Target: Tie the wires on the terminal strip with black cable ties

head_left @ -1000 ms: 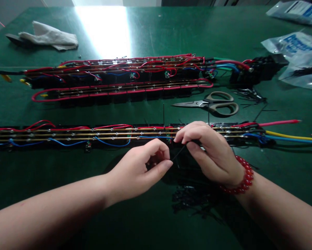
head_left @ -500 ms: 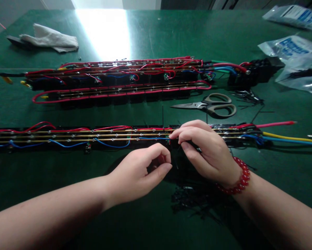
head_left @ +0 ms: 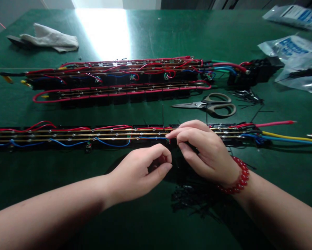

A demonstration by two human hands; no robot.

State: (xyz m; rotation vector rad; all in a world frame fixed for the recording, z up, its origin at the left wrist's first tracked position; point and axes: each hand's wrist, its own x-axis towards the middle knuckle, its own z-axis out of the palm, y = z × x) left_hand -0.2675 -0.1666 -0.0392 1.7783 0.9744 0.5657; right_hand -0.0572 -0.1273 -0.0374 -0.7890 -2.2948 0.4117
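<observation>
Fingers [head_left: 185, 133] of the right hand [head_left: 208, 151] bend over the wired strip [head_left: 145, 134] across the middle of the frame; those of the left hand [head_left: 135, 172] curl loosely just below it. I cannot tell whether either set grasps anything. Scissors [head_left: 203, 104] lie on the green counter [head_left: 135, 225] above the strip, right of centre.

A second ago I could see a thin black strip running between the two hands; now none of it shows in the gap, and the left hand's [head_left: 142, 170] fingertips have no visible piece between them. The right hand [head_left: 205, 149] has shifted a little leftward, its index finger [head_left: 174, 133] straighter, the tip further along the blue wire [head_left: 152, 138]. Whether the strip is hidden in that grip, I can't tell.
</observation>
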